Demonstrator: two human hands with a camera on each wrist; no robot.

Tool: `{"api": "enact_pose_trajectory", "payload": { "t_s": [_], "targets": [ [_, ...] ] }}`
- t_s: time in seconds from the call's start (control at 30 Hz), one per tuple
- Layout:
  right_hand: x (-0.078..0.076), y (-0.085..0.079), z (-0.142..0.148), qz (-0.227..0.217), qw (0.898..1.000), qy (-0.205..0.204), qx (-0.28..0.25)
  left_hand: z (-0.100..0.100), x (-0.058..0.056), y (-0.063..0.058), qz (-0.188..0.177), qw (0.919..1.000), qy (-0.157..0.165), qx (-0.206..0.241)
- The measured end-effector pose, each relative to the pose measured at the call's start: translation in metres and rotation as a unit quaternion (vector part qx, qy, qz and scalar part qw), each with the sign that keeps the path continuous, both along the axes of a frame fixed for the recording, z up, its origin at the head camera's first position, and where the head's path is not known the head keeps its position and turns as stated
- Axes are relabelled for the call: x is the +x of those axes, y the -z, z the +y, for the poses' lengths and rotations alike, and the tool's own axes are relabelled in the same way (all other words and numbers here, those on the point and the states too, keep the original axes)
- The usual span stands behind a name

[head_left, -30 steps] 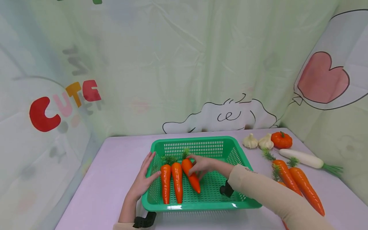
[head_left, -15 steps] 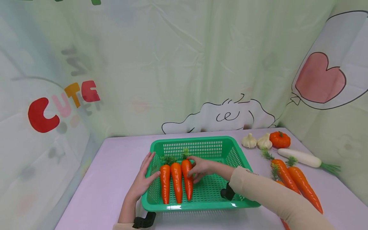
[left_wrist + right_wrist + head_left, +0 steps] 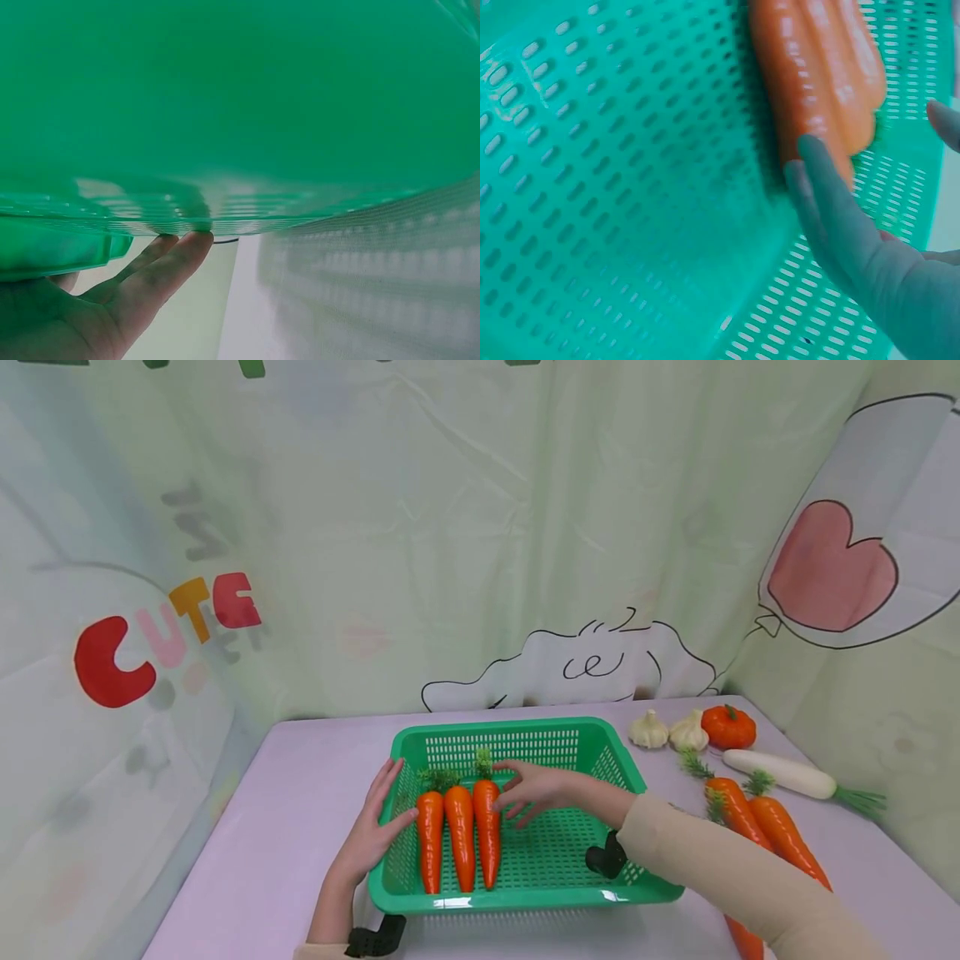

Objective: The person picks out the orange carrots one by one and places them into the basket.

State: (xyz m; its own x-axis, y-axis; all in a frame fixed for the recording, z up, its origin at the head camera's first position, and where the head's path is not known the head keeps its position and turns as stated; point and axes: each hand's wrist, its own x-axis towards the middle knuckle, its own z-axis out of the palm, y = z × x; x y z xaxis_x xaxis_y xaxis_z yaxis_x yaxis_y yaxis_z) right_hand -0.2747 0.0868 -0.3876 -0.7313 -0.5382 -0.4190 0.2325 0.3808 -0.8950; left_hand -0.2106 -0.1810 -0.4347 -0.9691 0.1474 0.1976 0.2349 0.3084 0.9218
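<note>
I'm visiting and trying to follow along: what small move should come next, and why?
Perhaps move the right hand over to the loose carrots at the right: its fingers seem to grip nothing, three carrots already lie side by side in the green basket, and those others lie outside it.

Multicoloured letters (image 3: pixel 153 633) reading "CUTE", on the pale hanging sheet (image 3: pixel 337 535), at left
</note>
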Motion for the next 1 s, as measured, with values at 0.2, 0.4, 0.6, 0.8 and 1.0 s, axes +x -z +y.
{"api": "enact_pose_trajectory", "payload": {
  "t_s": [0.2,0.4,0.6,0.8,1.0],
  "targets": [
    [0.004,-0.016,0.014,0.037,0.999,-0.014,0.018,0.0,0.001,0.0,-0.002,1.0,-0.003,0.003],
    [0.014,-0.031,0.036,0.087,0.996,-0.029,0.014,0.001,0.001,0.001,0.001,1.0,0.001,0.002],
    [0.028,-0.044,0.057,0.15,0.987,-0.037,0.034,0.0,0.001,0.0,0.002,1.0,0.002,0.004],
    [0.045,-0.052,0.081,0.207,0.977,-0.043,0.036,0.001,0.001,-0.001,0.002,1.0,0.003,0.005],
    [0.059,-0.051,0.109,0.264,0.963,-0.011,0.047,0.0,0.002,0.0,0.003,1.0,0.001,0.004]
  ]
}}
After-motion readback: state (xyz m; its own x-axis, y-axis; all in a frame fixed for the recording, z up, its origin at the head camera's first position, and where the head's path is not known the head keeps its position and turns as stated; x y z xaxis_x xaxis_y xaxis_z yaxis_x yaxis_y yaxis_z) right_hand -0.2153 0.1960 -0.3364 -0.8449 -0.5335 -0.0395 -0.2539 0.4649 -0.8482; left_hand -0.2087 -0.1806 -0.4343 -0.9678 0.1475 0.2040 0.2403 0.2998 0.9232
